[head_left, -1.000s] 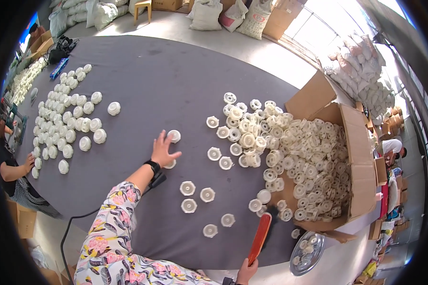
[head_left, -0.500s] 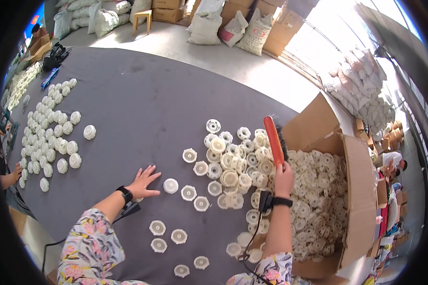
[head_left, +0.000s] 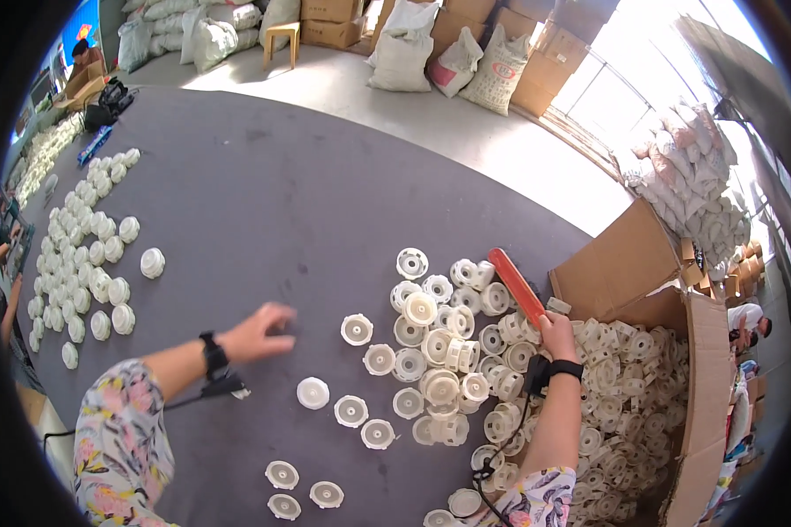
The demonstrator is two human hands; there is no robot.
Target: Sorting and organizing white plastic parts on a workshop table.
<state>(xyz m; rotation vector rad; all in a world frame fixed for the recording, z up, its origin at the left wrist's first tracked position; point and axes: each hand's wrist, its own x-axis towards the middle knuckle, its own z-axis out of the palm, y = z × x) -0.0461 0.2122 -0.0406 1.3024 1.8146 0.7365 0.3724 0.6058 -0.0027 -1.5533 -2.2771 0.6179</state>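
My right hand (head_left: 557, 335) is closed round the red handle of a brush (head_left: 516, 285), held slantwise over the pile's right edge; its bristles are hidden from this angle. Under and beside it lies a heap of white plastic ring-shaped parts (head_left: 437, 347), some stacked together. My left hand (head_left: 259, 332), slightly blurred, has its thumb and fingers apart and holds nothing. It is over the grey tabletop (head_left: 264, 193), beyond a single white disc (head_left: 313, 393) left of the heap. Several similar round parts (head_left: 326, 494) lie flat nearer to me.
To the right stands an open cardboard box (head_left: 707, 395) full of white rings (head_left: 624, 395), its flap (head_left: 620, 263) raised. Assembled white pieces (head_left: 79, 263) cover the table's left side, near another person's arm (head_left: 10, 307). Sacks (head_left: 404, 44) and a stool (head_left: 281, 39) stand beyond the table.
My left hand has moved farther from me, away from the single disc, with its fingers less spread. The brush has turned, so its bristles no longer show. The view has shifted slightly.
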